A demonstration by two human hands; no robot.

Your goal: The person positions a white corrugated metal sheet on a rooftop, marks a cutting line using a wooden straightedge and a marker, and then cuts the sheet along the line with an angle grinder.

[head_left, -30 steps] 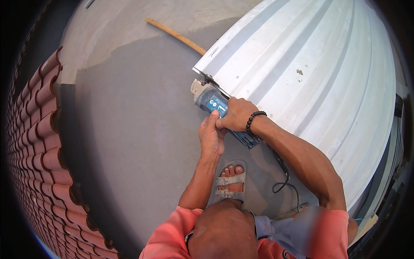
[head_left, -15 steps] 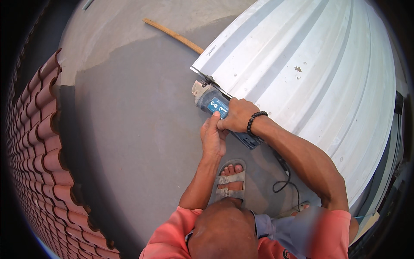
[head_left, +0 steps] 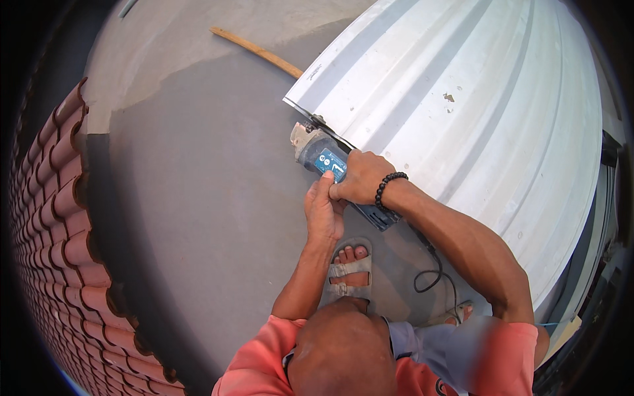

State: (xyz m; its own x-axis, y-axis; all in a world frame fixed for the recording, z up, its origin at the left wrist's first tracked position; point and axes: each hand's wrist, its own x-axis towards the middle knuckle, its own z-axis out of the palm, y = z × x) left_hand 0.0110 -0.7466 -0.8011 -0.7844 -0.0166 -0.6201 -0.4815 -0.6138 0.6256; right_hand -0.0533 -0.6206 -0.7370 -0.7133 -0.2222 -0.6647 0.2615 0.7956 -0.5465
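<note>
Both my hands are closed on a blue-and-black angle grinder (head_left: 317, 153), which lies slantwise with its dusty head at the upper left. My right hand (head_left: 362, 177) wraps over the body from above, a black bead bracelet at its wrist. From below, my left hand (head_left: 322, 210) grips the same body, its thumb raised along the blue label. The grinder's head is close against the near left edge of a white ribbed metal sheet (head_left: 422, 86). A thin dark edge shows there, but whether the disc touches the sheet I cannot tell.
A black power cord (head_left: 434, 270) loops on the grey concrete floor (head_left: 198, 191) near my sandalled feet. Beyond, a wooden stick (head_left: 257, 51) runs under the sheet. Red roof tiles (head_left: 59, 224) border the floor on the left.
The whole view has shifted slightly, so the sheet and the stick appear a little further left. My hands keep the same hold on the angle grinder, which stays by the sheet's edge.
</note>
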